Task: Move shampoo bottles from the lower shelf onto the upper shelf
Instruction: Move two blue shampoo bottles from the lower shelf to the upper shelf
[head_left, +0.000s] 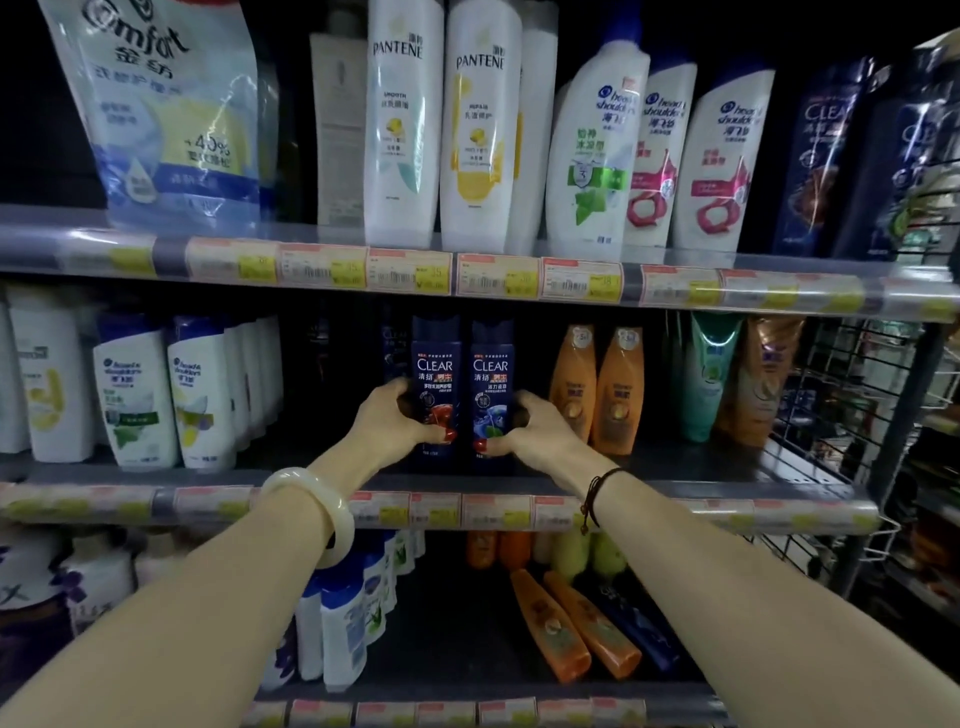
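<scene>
- White Head & Shoulders bottles with blue caps (171, 395) stand upright in a row at the left of the middle grey metal shelf (727, 467).
- A left hand (395, 415), its wrist ringed by a pale white bangle (322, 512), wraps around the lower part of a dark blue Clear shampoo bottle with a red label motif (435, 384); the red-nailed thumb presses on the bottle's front.
- A right hand (535, 426), a dark cord bracelet (597, 491) at the wrist, grips a second dark blue Clear shampoo bottle with a blue label motif (491, 384) in the same way.
- Both Clear bottles stand upright, just beside each other, on the middle shelf.
- Two orange shampoo bottles (597, 389) stand to the right of the hands.
- Above, the upper shelf with price tags (519, 280) carries white Pantene bottles (441, 124).
</scene>
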